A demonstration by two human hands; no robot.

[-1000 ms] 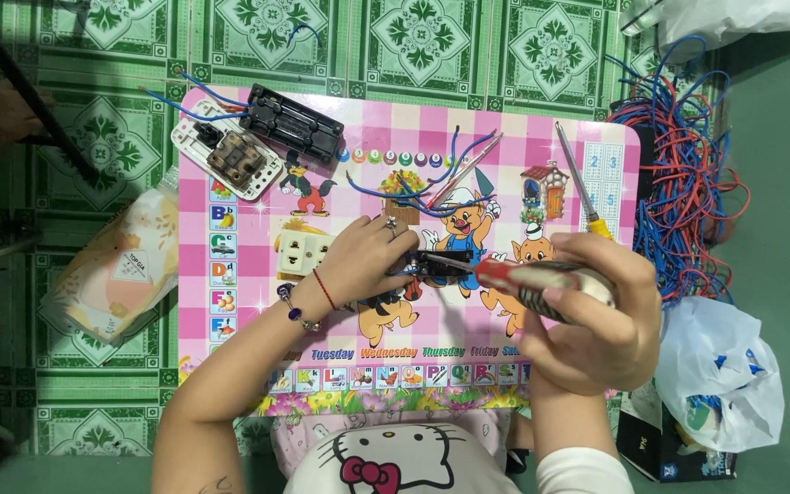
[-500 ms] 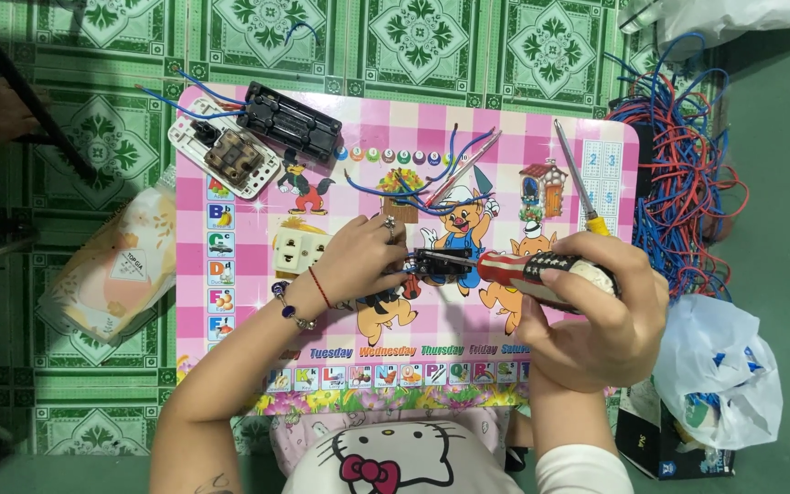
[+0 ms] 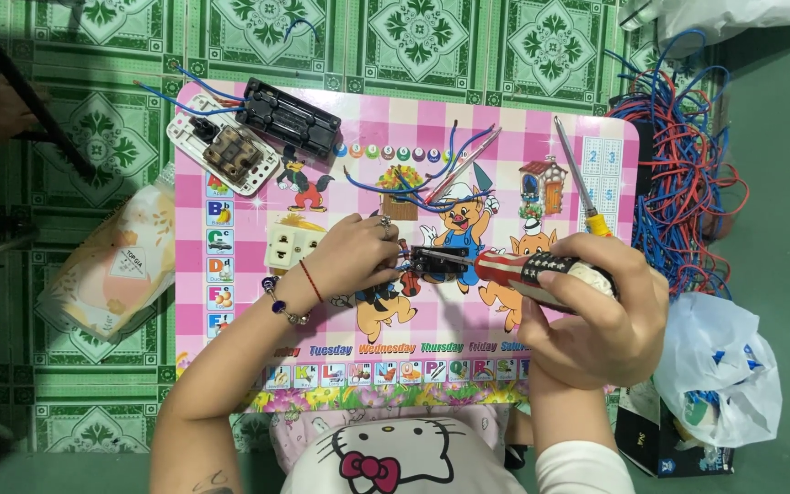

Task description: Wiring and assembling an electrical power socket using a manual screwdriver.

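The left hand (image 3: 358, 252) pinches a small black part (image 3: 441, 262) at the middle of the pink desk (image 3: 340, 316), fingers closed on its left end where thin wires (image 3: 404, 273) come out. The right hand (image 3: 596, 316) is wrapped tight round the fat striped handle of a screwdriver (image 3: 541, 273), whose tip meets the part's right end. I cannot quite make out whether the tip sits in a screw; the fingers and the busy print hide it.

The part looks light, hard plastic, stiff enough to squeeze but small enough to twist out of a loose grip once the driver turns. It wants holding by its flat sides, close to the end being worked, and kept down on the desk. The wires are soft and thin; tugging them would likely strain their joints, so they are no place to hold.

From the part, a cream socket (image 3: 290, 245) lies at 9 o'clock, just beside the left hand. At 10 o'clock sit a white switch plate (image 3: 221, 154) and a black battery box (image 3: 290, 121), touching one another. A second, slim screwdriver (image 3: 578, 183) lies at 2 o'clock, near the desk's edge. Beyond it, off the desk at 3 o'clock, is a heap of red and blue wire (image 3: 688, 165), with a plastic bag (image 3: 724, 366) at 4 o'clock.
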